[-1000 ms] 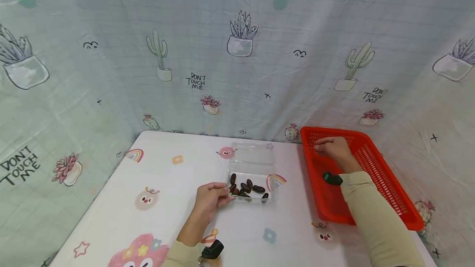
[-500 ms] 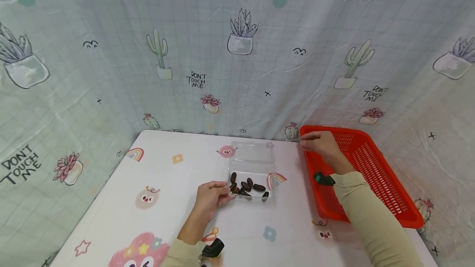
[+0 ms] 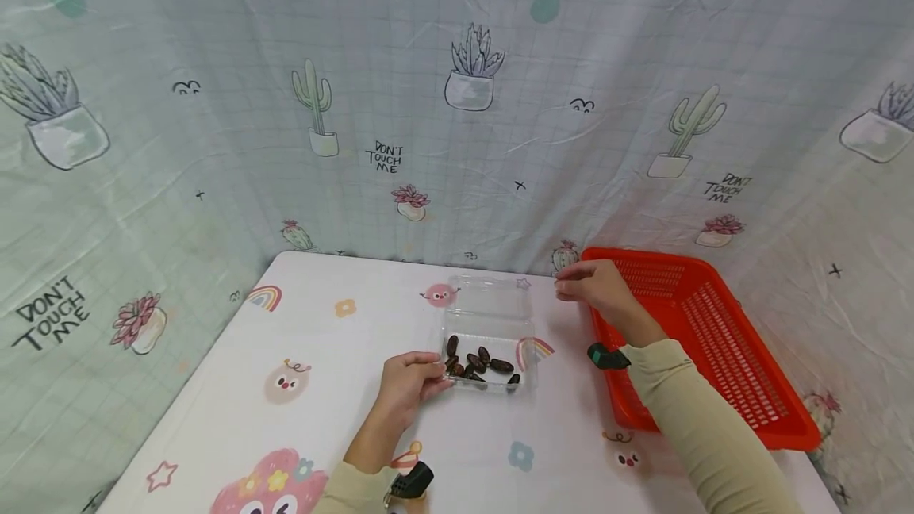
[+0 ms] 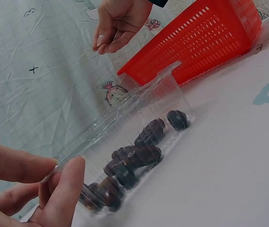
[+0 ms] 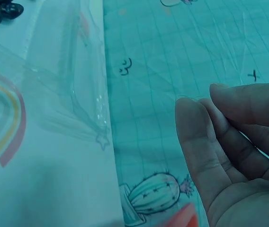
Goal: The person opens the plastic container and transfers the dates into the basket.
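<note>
My left hand [image 3: 410, 385] pinches the near left corner of a clear plastic clamshell box [image 3: 524, 331], thumb and fingers on its edge. The box's lid [image 3: 489, 296] lies folded back on the far side. Several dark brown, oval dates [image 3: 477, 362] lie inside, mostly toward the left and near wall. In the left wrist view the dates [image 4: 133, 156] show through the clear wall. Above the left rim of a red plastic basket [image 3: 607, 339] hovers my right hand [image 3: 603, 292], its fingers loosely bent. Nothing shows between its thumb and fingers in the right wrist view.
The red basket stands at the table's right side, its far end close to the printed cloth backdrop [image 3: 471, 141]. A white patterned cover [image 3: 343, 371] lies over the table. The backdrop rises along the back and both sides.
My right hand has moved left, from over the inside of the basket to just past its left rim. The left hand keeps its grip on the box, which stays in place.
</note>
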### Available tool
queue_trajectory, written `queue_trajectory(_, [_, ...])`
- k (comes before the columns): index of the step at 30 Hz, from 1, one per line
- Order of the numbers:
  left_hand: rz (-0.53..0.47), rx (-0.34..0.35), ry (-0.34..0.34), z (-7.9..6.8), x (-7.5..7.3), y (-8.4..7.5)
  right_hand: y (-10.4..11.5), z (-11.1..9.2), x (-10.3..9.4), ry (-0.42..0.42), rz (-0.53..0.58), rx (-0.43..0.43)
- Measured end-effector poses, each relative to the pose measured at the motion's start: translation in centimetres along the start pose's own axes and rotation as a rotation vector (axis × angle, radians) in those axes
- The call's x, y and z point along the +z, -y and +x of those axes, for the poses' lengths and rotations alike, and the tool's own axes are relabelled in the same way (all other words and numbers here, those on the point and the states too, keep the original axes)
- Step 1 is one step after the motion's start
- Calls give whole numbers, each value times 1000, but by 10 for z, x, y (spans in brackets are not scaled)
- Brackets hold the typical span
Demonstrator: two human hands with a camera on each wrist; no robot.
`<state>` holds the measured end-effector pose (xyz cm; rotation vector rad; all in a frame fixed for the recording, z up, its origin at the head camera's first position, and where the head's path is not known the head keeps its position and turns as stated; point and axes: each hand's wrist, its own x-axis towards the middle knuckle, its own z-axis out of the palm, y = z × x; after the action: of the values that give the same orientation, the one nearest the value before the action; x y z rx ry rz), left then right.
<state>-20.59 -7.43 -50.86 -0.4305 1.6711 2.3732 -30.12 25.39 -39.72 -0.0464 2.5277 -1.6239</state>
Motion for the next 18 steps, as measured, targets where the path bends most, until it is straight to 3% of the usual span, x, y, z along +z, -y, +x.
queue_trajectory(18, [7,-14,-15,1,2,0,3,1,56,100,-33,22])
